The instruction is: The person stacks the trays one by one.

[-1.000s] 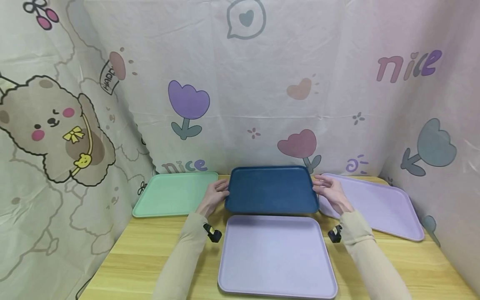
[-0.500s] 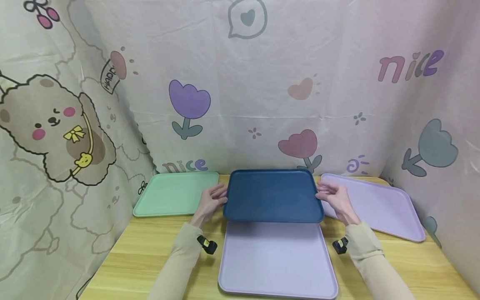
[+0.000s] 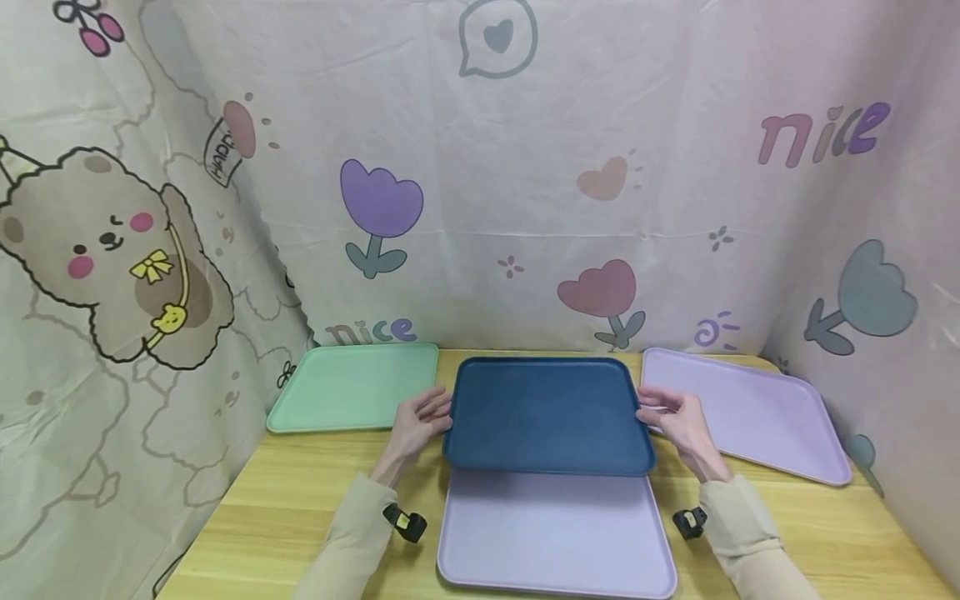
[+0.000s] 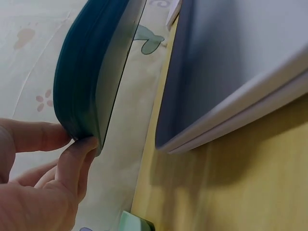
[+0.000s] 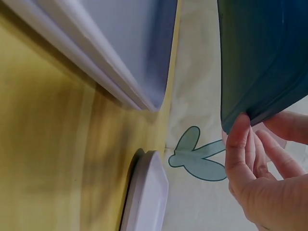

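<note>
Since a second ago we are drawing the dark blue tray (image 3: 547, 414) nearer, so it is now overlapping the near lilac tray (image 3: 553, 537). Our left hand (image 3: 417, 423) and right hand (image 3: 678, 425) are pinching its side edges, holding it aloft. We are counting four trays: one blue, two lilac, one green (image 3: 351, 387), the second lilac tray (image 3: 750, 412) lying farther right.

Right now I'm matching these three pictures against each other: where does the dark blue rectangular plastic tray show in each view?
Head: the dark blue rectangular plastic tray sits centre, held at both short ends above the near lilac tray.
Left wrist: its edge at upper left, pinched by the left hand.
Right wrist: its underside at upper right, above the right hand.
Shared landmark: the near lilac tray.
</note>
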### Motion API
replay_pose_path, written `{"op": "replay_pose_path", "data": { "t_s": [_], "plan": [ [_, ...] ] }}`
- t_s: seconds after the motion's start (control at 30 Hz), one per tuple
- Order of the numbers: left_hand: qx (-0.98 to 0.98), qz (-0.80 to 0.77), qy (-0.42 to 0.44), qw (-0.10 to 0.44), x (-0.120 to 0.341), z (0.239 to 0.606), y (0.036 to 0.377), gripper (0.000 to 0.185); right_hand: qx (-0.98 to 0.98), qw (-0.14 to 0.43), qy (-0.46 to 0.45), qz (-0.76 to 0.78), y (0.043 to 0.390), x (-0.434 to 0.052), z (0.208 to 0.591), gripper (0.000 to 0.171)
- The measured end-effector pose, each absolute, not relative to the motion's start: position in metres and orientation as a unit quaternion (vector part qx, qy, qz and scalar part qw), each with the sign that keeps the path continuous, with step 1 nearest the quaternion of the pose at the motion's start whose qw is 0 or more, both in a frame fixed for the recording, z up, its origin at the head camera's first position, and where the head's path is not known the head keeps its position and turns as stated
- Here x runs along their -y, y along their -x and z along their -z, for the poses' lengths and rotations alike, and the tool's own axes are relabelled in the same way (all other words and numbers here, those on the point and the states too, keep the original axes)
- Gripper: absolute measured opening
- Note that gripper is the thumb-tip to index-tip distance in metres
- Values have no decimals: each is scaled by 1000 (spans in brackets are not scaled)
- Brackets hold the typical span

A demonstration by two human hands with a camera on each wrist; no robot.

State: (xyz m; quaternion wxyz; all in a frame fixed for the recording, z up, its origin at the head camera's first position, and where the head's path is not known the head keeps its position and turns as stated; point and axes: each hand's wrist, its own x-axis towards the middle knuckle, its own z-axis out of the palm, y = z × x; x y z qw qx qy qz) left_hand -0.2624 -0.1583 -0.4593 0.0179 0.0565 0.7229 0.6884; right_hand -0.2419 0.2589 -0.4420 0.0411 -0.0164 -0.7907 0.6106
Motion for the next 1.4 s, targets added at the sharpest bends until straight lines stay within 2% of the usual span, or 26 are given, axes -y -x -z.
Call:
{"op": "replay_pose_path", "data": {
  "t_s": [0.57,1.13,1.4],
  "plan": [
    [-713,-700,-43,26,157,471,226,74,798,33,39,-601,222,-262,447,52],
    [-709,-703,-44,46,157,476,196,83,817,-32,39,-575,201,-274,453,47],
    [-714,-696,-53,56,159,480,188,85,808,-83,10,-583,196,-281,457,48]
  ]
}}
